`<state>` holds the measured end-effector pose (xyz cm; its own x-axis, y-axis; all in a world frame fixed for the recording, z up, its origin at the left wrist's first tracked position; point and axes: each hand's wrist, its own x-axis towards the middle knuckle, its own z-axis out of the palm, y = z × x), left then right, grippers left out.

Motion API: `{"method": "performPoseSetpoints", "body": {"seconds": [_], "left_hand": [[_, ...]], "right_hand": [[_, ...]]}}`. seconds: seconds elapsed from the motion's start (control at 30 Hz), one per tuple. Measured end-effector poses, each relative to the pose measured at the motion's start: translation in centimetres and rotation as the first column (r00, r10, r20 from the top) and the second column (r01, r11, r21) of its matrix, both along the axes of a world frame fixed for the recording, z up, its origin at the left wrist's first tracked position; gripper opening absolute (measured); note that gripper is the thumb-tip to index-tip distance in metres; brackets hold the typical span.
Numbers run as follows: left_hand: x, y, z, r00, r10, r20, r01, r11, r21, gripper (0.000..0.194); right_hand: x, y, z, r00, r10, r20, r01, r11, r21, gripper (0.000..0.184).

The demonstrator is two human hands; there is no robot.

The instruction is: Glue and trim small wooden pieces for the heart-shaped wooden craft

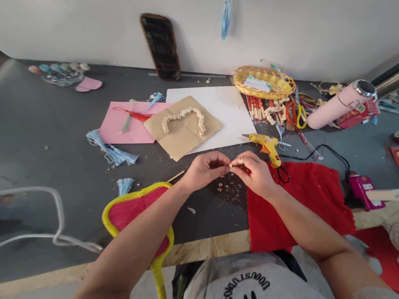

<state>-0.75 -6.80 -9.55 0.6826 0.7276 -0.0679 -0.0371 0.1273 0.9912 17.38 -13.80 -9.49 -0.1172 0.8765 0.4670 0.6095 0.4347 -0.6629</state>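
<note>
My left hand (pixel 206 169) and my right hand (pixel 255 173) meet above the dark table (pixel 36 141), fingers pinched together on a small pale wooden piece (pixel 233 163). Small pale crumbs (pixel 228 189) lie on the table just below them. A yellow glue gun (pixel 267 145) rests right behind my right hand. Red cloth (pixel 302 204) lies under my right wrist. A red fan with a yellow rim (pixel 135 217) sits beneath my left forearm.
Brown paper (pixel 183 137) carrying a pale beaded arch (pixel 184 117) lies on a white sheet (pixel 228 116), beside pink paper (pixel 126 125). A yellow basket (pixel 264 82), scissors (pixel 295 113), a pink roll (pixel 336 104), blue tassels (pixel 112 153) and a leaning phone (pixel 161 46) stand farther back.
</note>
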Motion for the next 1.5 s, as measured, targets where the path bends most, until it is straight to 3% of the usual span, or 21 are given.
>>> {"method": "performPoseSetpoints", "body": {"seconds": [0.23,0.43,0.57,1.23,1.5], "left_hand": [[0.09,-0.01,-0.19,0.999,0.036,0.020,-0.036,0.999,-0.020,0.018],[0.05,-0.10,0.12,0.998,0.059,0.016,-0.059,0.998,-0.003,0.021],[0.06,-0.21,0.31,0.998,0.066,0.017,-0.066,0.998,0.018,0.020],[-0.12,-0.14,-0.03,0.996,0.059,0.063,-0.066,0.991,0.114,0.023],[-0.09,-0.25,0.00,0.996,0.049,0.076,-0.055,0.996,0.075,0.027]], "right_hand": [[-0.05,-0.28,0.31,0.998,-0.024,-0.057,0.019,0.996,-0.083,0.015],[-0.31,-0.37,0.45,0.975,-0.092,-0.202,0.048,0.976,-0.214,0.015],[-0.60,-0.37,0.37,0.974,-0.094,-0.207,0.037,0.964,-0.264,0.015],[-0.73,-0.46,0.38,0.985,-0.090,-0.145,0.049,0.963,-0.264,0.012],[-0.70,-0.39,0.43,0.994,-0.085,-0.072,0.074,0.986,-0.149,0.008]]}}
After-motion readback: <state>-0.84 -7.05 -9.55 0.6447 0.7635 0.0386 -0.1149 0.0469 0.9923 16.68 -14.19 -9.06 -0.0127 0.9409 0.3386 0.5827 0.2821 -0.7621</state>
